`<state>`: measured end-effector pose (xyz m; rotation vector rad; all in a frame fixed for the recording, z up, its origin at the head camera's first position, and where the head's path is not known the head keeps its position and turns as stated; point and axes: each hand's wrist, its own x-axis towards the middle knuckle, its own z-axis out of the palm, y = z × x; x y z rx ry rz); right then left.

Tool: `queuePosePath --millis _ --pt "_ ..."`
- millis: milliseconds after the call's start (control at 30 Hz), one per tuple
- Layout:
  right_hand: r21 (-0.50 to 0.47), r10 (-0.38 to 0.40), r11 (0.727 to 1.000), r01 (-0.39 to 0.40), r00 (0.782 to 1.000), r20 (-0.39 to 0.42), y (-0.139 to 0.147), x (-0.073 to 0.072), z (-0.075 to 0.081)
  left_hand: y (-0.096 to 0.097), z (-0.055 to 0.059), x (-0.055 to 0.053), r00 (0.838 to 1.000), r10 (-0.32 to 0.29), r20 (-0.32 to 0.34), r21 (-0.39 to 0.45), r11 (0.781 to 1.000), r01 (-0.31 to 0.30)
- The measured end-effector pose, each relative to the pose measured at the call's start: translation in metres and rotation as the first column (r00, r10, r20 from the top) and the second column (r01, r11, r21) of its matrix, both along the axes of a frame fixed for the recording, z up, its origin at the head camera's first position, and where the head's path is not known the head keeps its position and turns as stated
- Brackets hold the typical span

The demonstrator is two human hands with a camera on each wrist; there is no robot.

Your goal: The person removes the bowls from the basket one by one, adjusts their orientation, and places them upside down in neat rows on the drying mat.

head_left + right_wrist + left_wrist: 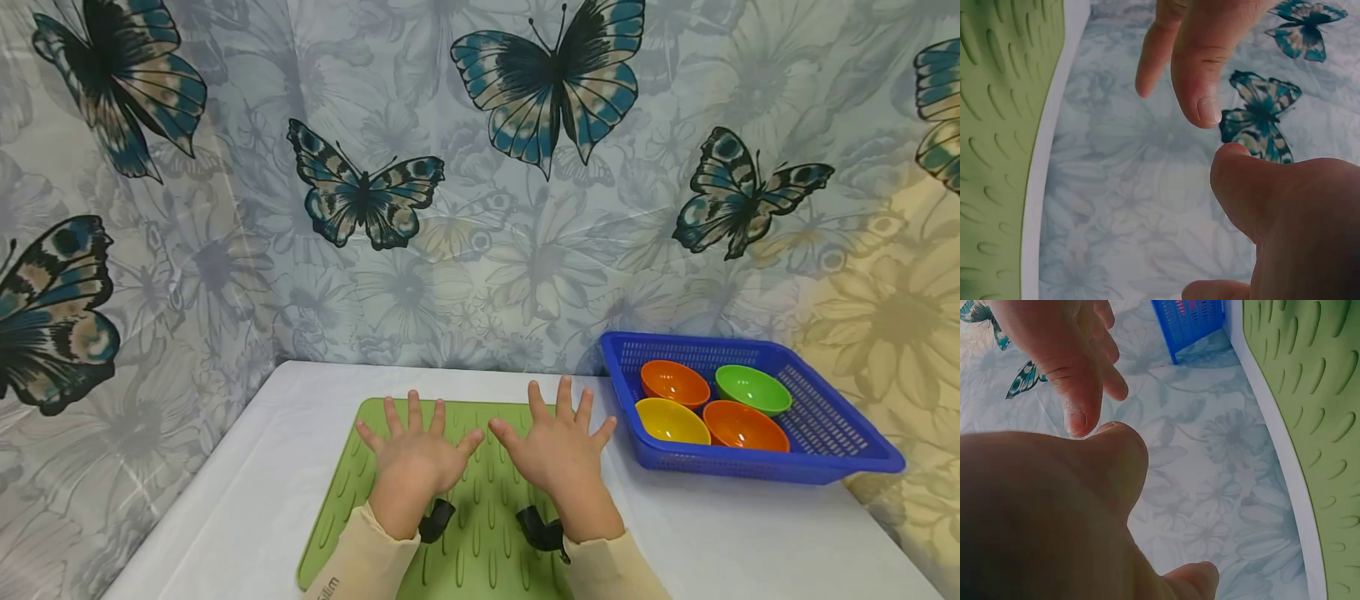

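My left hand (pixel 420 462) is held over a green textured mat (pixel 480 542), fingers straight and spread, with nothing in it. Beside it my right hand (pixel 558 454) has its fingers fanned out in the same way, also holding nothing. The two thumbs point toward each other with a small gap between them in the head view. In the left wrist view the left hand (pixel 1041 506) is dark and close to the camera, and the right hand (pixel 1063 356) shows above it. Each wrist wears a black strap with a small device.
A blue plastic basket (pixel 750 468) stands at the right of the white table (pixel 217 500). It holds several bowls: a green bowl (pixel 753 390), a yellow bowl (pixel 672 422) and orange bowls (pixel 746 427). Behind the table hangs a butterfly-patterned cloth (pixel 540 250).
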<state>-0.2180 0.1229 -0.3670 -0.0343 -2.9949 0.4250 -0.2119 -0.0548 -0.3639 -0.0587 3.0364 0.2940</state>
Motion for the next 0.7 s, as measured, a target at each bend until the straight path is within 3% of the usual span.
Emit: queuePosePath --millis 200,367,533,700 --pt "0.010 0.037 0.999 -0.037 0.999 0.001 0.007 0.000 0.003 -0.009 0.001 -0.001 0.999 -0.031 0.016 -0.030 0.999 0.031" --pt "0.021 0.066 0.998 -0.066 0.997 -0.032 0.016 0.002 0.011 -0.025 0.008 -0.004 0.998 -0.057 0.020 -0.037 0.998 0.057" --pt "-0.004 0.109 0.994 -0.110 0.990 -0.084 0.029 0.010 0.031 -0.053 0.014 -0.008 0.993 -0.118 0.012 0.049 0.992 0.117" --pt "-0.040 0.161 0.985 -0.167 0.979 -0.123 0.051 0.020 0.053 -0.087 0.012 -0.010 0.979 -0.198 0.038 0.171 0.967 0.189"
